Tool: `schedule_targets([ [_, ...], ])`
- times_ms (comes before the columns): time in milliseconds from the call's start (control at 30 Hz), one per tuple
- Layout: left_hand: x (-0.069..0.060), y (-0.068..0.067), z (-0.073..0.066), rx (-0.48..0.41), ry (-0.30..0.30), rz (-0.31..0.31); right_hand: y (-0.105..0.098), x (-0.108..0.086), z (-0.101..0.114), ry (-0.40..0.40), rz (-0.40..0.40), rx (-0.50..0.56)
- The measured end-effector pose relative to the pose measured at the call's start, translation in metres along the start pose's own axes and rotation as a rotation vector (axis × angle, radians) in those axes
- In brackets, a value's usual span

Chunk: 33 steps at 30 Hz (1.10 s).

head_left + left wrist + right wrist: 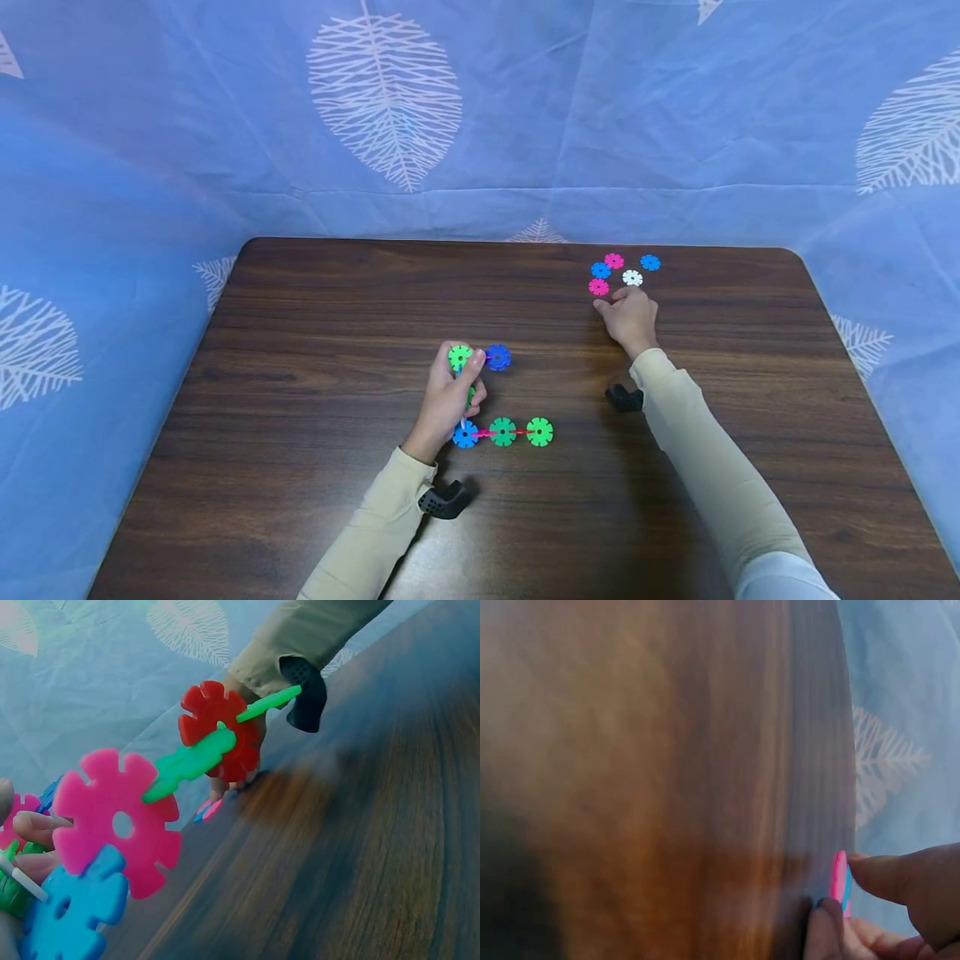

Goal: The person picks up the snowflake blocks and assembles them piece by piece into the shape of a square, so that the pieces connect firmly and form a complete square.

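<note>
My left hand (pixel 450 392) grips a linked chain of plastic snowflake discs, bent like a C. Its lower arm runs right from a blue disc (pixel 465 434) through a dark green disc (pixel 502 432) to a light green disc (pixel 539 432), with red and pink discs edge-on between. The upper arm ends in a dark blue disc (pixel 498 357). In the left wrist view, a pink disc (pixel 112 814) and a red disc (pixel 214 724) show face-on. At the back right, my right hand (pixel 632 318) reaches with thumb and fingers apart, close to a white disc (pixel 632 277) and a pink disc (pixel 598 287).
Beyond the right hand lie loose discs: a blue disc (pixel 601 270), another pink disc (pixel 614 261) and a second blue disc (pixel 650 262), near the back edge of the brown wooden table (pixel 337 292). A blue leaf-patterned cloth (pixel 510 125) hangs behind.
</note>
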<state>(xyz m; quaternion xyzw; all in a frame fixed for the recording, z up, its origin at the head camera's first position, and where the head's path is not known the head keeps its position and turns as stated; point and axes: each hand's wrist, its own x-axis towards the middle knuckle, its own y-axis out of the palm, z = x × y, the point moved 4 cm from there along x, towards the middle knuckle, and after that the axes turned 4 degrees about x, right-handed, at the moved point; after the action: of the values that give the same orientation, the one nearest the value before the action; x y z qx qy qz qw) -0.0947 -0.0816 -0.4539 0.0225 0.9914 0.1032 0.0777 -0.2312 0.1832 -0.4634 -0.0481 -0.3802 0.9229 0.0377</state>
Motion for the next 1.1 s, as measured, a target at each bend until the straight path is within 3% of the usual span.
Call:
schedule_targets([
  [300, -0.001, -0.002, 0.002, -0.010, -0.015, -0.005, 0.000, 0.019, 0.001, 0.080, -0.012, -0.059],
  [633, -0.001, -0.002, 0.001, -0.004, -0.014, -0.013, -0.002, 0.027, 0.000, 0.167, -0.001, -0.112],
  [867, 0.001, -0.002, -0.002, 0.010, 0.001, -0.009, -0.006, 0.025, -0.002, 0.143, 0.027, -0.077],
  [1100, 0.001, -0.004, -0.004, 0.014, 0.004, -0.010, -0.009, 0.019, -0.002, 0.168, 0.034, 0.062],
])
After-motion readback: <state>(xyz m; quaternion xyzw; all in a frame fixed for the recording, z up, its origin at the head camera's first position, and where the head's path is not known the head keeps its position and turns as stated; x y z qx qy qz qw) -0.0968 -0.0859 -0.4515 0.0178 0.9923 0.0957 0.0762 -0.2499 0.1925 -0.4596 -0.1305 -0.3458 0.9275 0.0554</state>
